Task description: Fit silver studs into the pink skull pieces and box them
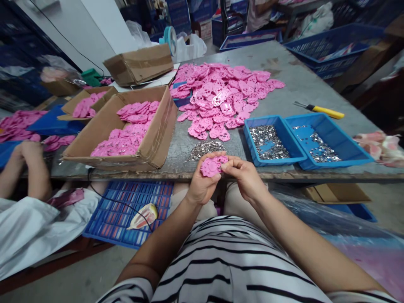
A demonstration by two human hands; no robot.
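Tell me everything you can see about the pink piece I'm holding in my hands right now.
The pink piece is a small, flat, rounded part that looks like moulded plastic, with small holes or dimples across its face. It is held face up just above the near edge of the grey table, in front of a loose pile of small silver bits. The left hand cups it from below, and the right hand pinches its right edge with the fingertips.

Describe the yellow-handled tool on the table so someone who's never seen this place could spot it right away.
Start at the grey table and find the two blue trays of small silver bits near its front edge. Just behind the right-hand tray lies the tool, flat on bare tabletop. It is the only yellow thing there, long and thin, with a dark metal tip pointing towards the pink pile.
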